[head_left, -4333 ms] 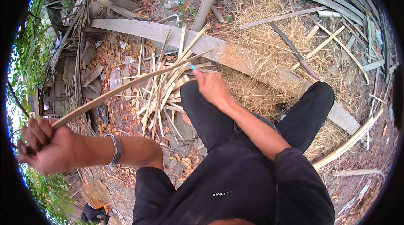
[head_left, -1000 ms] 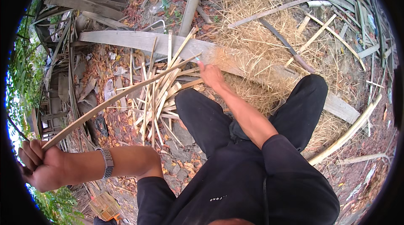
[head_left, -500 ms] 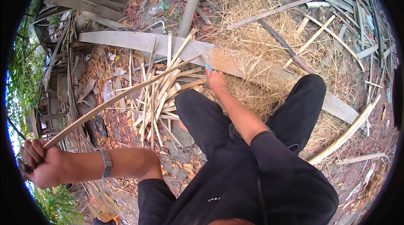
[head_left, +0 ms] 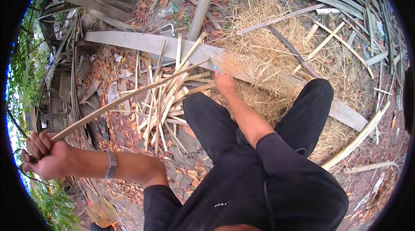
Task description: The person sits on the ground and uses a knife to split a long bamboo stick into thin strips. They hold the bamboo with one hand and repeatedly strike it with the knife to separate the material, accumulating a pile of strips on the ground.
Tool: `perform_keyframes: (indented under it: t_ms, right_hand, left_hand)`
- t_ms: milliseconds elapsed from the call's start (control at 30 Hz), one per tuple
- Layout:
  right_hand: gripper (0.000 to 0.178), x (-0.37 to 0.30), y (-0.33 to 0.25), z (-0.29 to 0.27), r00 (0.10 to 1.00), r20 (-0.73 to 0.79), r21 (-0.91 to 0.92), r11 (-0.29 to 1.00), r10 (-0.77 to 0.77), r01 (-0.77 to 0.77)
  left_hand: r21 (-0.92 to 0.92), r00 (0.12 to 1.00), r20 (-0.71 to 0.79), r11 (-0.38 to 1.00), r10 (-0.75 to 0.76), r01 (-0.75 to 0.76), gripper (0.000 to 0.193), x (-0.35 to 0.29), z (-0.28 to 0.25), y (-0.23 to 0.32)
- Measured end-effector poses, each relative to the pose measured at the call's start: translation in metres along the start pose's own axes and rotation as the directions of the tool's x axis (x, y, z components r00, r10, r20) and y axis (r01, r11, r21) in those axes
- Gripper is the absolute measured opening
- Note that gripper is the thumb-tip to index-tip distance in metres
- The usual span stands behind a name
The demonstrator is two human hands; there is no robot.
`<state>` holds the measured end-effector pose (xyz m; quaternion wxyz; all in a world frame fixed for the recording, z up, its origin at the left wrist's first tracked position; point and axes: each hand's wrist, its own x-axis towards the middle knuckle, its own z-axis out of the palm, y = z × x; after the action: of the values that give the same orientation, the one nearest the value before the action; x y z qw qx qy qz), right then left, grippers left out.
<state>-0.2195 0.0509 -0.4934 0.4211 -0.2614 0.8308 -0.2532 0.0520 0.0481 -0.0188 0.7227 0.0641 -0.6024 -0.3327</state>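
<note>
My left hand [head_left: 46,156], far out to the left with a metal watch on its wrist, is closed round one end of a long, flat bamboo strip [head_left: 125,97]. The strip slants up and right over a pile of split sticks [head_left: 166,97]. Its other end meets the tip of a small knife with a blue handle [head_left: 216,69], which my right hand [head_left: 225,84] grips. That hand is over the near edge of a long grey plank [head_left: 142,42], in front of my left knee. Part of the blade is too small to make out.
Straw-like shavings [head_left: 268,58] heap over the plank's middle. A long dark-bladed machete [head_left: 287,43] lies there, its handle by my right knee. Weathered boards [head_left: 82,0] are stacked at the far left, and long slats [head_left: 320,0] at the far right. A curved pale strip [head_left: 359,140] lies on the right.
My left hand has moved a little forward, raising the strip's near end in the picture. The right hand with the knife stays almost in place; the whole view has shifted slightly.
</note>
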Motion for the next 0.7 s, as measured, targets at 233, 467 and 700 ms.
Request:
perform_keyframes:
  t_ms: [233,467,700]
  right_hand:
    - [0.073,-0.037,0.032,-0.007,0.997,0.002,-0.090,0.993,-0.080,0.080]
    - [0.064,-0.105,-0.050,-0.059,0.850,0.007,0.266,0.820,-0.527,0.506]
    - [0.061,-0.147,-0.061,-0.041,0.803,-0.110,0.246,0.767,-0.585,0.593]
  left_hand:
    - [0.092,0.992,-0.116,0.995,0.057,-0.046,0.033,-0.002,-0.016,-0.011]
    - [0.018,1.000,-0.009,1.000,0.018,-0.018,0.031,0.000,-0.012,-0.005]
    - [0.366,0.967,-0.176,0.924,0.186,-0.111,0.034,-0.007,0.054,-0.017]
